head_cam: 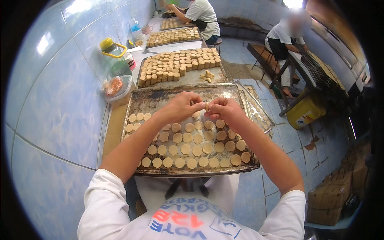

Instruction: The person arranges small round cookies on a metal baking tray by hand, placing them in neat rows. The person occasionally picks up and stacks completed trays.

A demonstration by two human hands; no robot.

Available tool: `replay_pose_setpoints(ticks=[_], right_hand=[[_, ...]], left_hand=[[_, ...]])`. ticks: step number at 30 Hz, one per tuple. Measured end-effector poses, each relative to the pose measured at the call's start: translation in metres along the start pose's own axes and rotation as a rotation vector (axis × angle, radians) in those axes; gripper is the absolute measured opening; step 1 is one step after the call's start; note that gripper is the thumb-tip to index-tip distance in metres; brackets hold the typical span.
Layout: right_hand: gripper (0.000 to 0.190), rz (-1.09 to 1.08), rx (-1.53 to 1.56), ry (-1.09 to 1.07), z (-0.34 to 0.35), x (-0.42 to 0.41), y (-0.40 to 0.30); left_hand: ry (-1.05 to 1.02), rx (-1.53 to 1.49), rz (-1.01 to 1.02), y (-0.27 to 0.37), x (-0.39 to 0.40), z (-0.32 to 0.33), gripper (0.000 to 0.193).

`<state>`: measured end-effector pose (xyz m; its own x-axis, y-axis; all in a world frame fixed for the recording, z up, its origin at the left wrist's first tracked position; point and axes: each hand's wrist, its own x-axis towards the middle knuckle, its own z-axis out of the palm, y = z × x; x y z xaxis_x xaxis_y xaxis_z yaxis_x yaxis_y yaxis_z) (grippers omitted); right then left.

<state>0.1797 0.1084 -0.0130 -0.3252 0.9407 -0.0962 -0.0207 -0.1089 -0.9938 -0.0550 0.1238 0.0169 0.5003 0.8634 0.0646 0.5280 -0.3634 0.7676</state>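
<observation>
My left hand and my right hand meet over the upper part of a worn metal baking tray. Between their fingertips they pinch a small piece of pale dough, partly hidden by the fingers. Below them, flat round dough discs lie in rows on the tray, some under my forearms. Beyond it, a second tray bears upright stacks of round dough pieces and a small heap of folded dough pieces.
Along the tiled wall stand a green jug with a yellow lid and a plastic tub. Another tray of discs is at the right. Two people work farther off. A yellow bin and cardboard boxes stand at the right.
</observation>
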Motion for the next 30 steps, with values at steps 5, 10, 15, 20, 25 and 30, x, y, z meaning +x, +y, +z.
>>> replay_pose_setpoints(ticks=[5, 10, 15, 20, 25, 30], right_hand=[[0.021, 0.031, -0.092, 0.024, -0.011, -0.01, -0.004], [0.018, 0.078, -0.104, 0.064, -0.02, -0.021, -0.005], [0.022, -0.003, -0.224, 0.087, -0.022, -0.023, -0.004], [0.017, -0.337, -1.225, 0.356, -0.028, -0.034, -0.004], [0.016, -0.329, -1.226, 0.35, -0.029, -0.039, -0.009], [0.018, -0.344, -1.221, 0.32, -0.029, -0.034, -0.03]], left_hand=[[-0.038, 0.008, 0.094, 0.0, 0.012, 0.01, 0.032], [-0.013, 0.288, -0.034, 0.007, 0.015, 0.013, 0.034], [-0.083, -0.023, 0.065, 0.019, 0.022, 0.019, 0.03], [0.053, 0.3, 0.164, 0.016, 0.022, 0.033, 0.024], [0.17, 0.255, 0.141, 0.0, 0.013, 0.009, 0.025], [0.521, 0.167, 0.091, -0.069, -0.011, -0.094, 0.026]])
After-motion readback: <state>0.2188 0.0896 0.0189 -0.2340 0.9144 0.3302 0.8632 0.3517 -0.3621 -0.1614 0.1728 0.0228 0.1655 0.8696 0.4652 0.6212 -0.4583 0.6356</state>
